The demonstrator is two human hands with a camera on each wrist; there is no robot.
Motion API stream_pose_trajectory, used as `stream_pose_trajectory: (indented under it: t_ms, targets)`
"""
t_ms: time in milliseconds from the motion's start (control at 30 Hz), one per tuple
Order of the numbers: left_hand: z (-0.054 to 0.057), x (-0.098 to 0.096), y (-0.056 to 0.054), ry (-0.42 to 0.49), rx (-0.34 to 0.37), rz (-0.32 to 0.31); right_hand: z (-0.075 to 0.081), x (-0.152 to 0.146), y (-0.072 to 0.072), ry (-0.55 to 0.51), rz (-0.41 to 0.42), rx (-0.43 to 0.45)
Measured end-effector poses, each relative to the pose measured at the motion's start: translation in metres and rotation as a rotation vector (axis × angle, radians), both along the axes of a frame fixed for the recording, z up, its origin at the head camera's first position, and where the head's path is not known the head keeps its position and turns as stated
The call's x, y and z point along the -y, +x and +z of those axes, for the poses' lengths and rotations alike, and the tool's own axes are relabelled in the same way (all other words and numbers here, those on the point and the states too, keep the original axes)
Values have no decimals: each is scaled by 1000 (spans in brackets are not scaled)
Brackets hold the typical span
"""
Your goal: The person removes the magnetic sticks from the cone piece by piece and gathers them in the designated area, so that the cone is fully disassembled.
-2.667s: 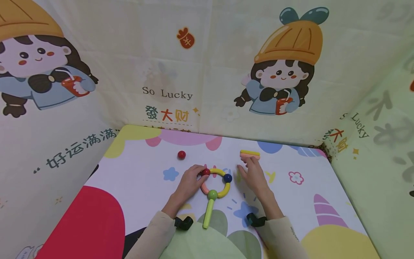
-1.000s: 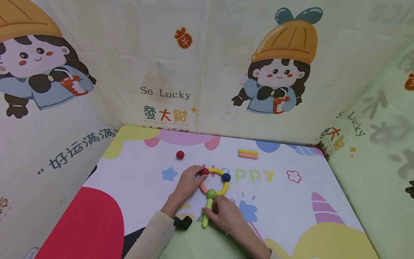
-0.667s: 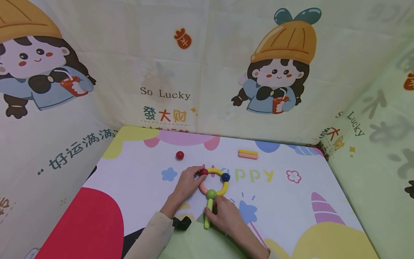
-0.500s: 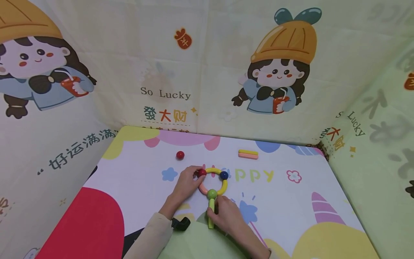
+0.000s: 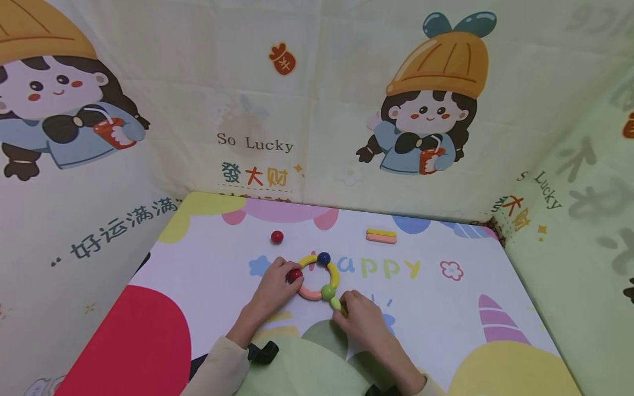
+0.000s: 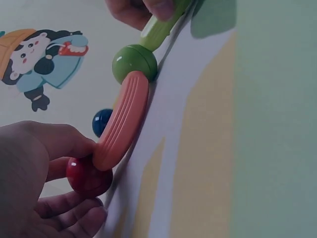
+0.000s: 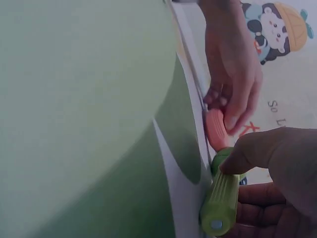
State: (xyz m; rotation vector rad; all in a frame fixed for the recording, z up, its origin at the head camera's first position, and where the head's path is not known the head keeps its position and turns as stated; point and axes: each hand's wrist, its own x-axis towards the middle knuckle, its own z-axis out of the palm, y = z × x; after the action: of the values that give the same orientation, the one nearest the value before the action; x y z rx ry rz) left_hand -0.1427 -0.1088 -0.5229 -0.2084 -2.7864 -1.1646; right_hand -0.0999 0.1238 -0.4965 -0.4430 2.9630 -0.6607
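Observation:
A ring of curved magnetic-toy rods and balls lies on the table in the head view. Two yellow curved rods [image 5: 334, 275] and a pink curved rod [image 6: 124, 121] join a red ball [image 5: 294, 275], a dark blue ball [image 5: 324, 259] and a green ball [image 5: 328, 292]. From the green ball a straight light-green rod [image 7: 220, 201] sticks out like a handle. My left hand [image 5: 274, 286] pinches the red ball between thumb and fingers. My right hand [image 5: 365, 319] grips the green rod, hiding most of it in the head view.
A loose red ball [image 5: 277, 237] sits behind the ring, toward the left. Farther back on the right, a yellow rod [image 5: 381, 233] and a pink rod [image 5: 381, 240] lie side by side. A printed cloth wall [image 5: 327, 110] rises behind the patterned tabletop [image 5: 421, 308].
My right hand has come from the two loose rods to the green rod. The ring has turned counter-clockwise and shifted left; the green rod now points toward the lower right. My left hand moved left and nearer.

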Motion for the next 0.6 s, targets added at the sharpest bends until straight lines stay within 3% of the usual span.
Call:
stream_pose_trajectory:
  t_ms: [167, 600]
  targets:
    - [7, 5, 11, -26, 33, -16, 1, -9, -7, 15, 14, -12]
    - [20, 3, 40, -129, 59, -42, -10, -24, -29, -4, 107, -217]
